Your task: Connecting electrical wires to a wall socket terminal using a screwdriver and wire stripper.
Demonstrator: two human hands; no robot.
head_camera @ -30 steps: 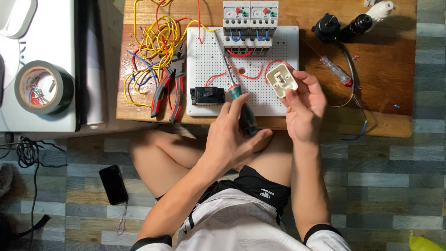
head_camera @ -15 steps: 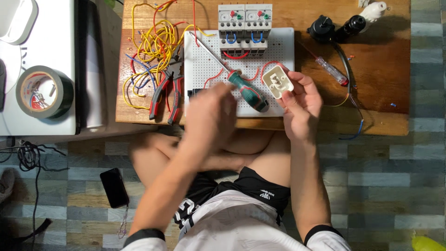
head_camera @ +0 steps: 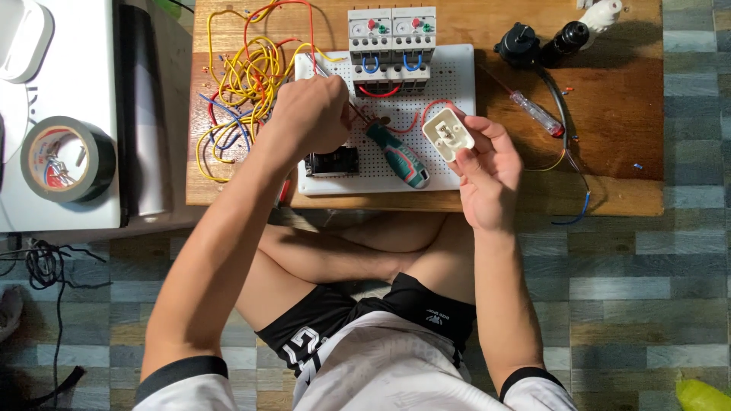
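My left hand (head_camera: 312, 114) hovers with curled fingers over the left part of a white perforated board (head_camera: 457, 84) on a low wooden table (head_camera: 609, 99). Its back faces me, so what lies under the fingers is hidden. A green-and-black screwdriver (head_camera: 400, 156) lies on the board. Its thin shaft runs up-left beneath that hand. My right hand (head_camera: 487, 175) holds a white plug body (head_camera: 448, 133) at the board's right edge, where a red wire (head_camera: 426, 110) loops.
Two grey relay units (head_camera: 392, 34) and a black module (head_camera: 331, 161) sit on the board. Tangled yellow, red and blue wires (head_camera: 240, 84) lie left of it. A tester screwdriver (head_camera: 537, 113) and black lamp holders (head_camera: 521, 44) lie to the right. A tape roll (head_camera: 65, 160) rests on a white box.
My left hand let go of the screwdriver, which now lies on the board, and moved up-left over the board's left side. My right hand still holds the white plug body.
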